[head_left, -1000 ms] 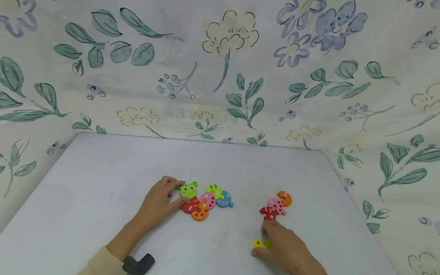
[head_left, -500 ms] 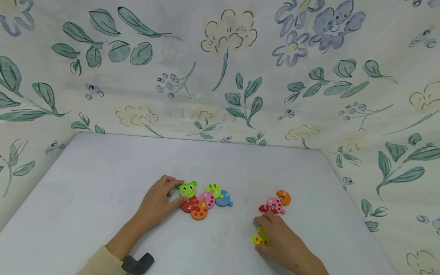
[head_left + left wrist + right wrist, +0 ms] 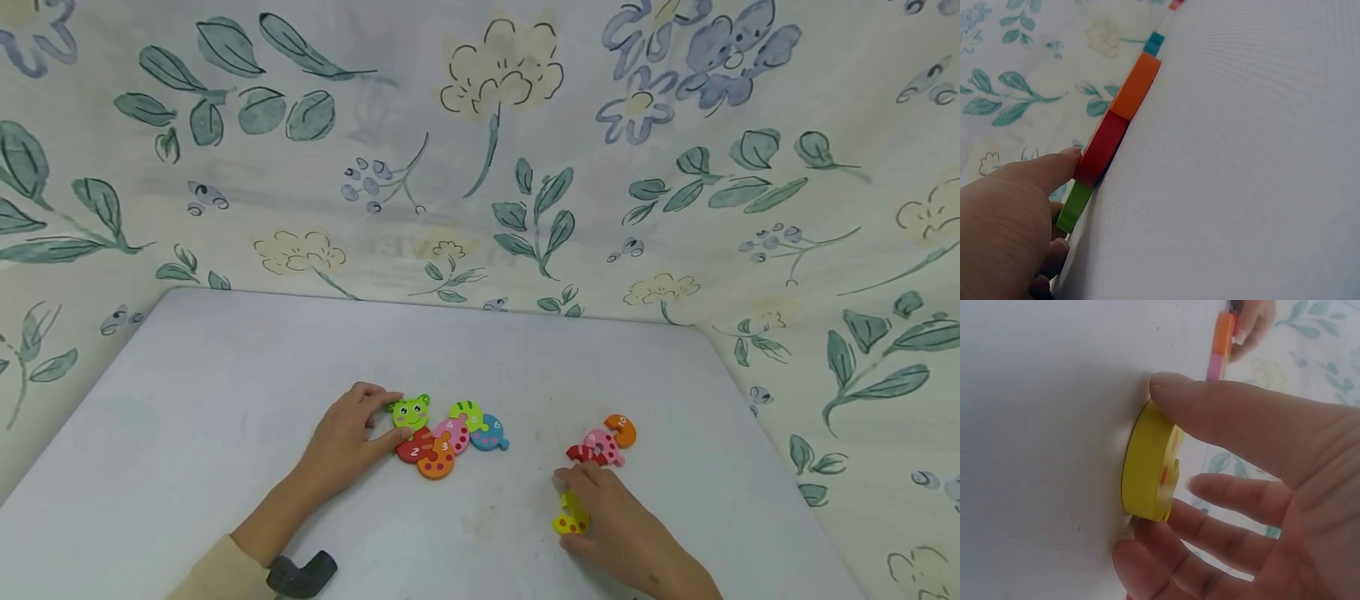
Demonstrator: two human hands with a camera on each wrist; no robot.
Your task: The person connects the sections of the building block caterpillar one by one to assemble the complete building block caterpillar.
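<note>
My left hand (image 3: 348, 437) pinches the green caterpillar-head puzzle piece (image 3: 410, 412) at the left end of a joined row. Its thumb touches the row near the red piece 2 (image 3: 412, 450), also visible edge-on in the left wrist view. Orange 3 (image 3: 437, 463), pink 4 (image 3: 452, 437), green 5 (image 3: 468, 414) and blue 6 (image 3: 489, 434) follow. Between thumb and fingers, my right hand (image 3: 626, 527) holds a yellow puzzle piece with red dots (image 3: 1144, 465). The hand partly hides that piece in the head view.
Just beyond the right hand lie a partly hidden red striped piece (image 3: 587, 455), a pink piece 9 (image 3: 603, 446) and an orange piece 10 (image 3: 621, 431). The white table (image 3: 285, 350) ends at a flower-patterned cloth (image 3: 420, 233). A black device (image 3: 303, 575) sits by the left wrist.
The right hand has turned the yellow piece, and its fingers have moved up to cover part of the red striped piece. The left hand and its row have stayed put.
</note>
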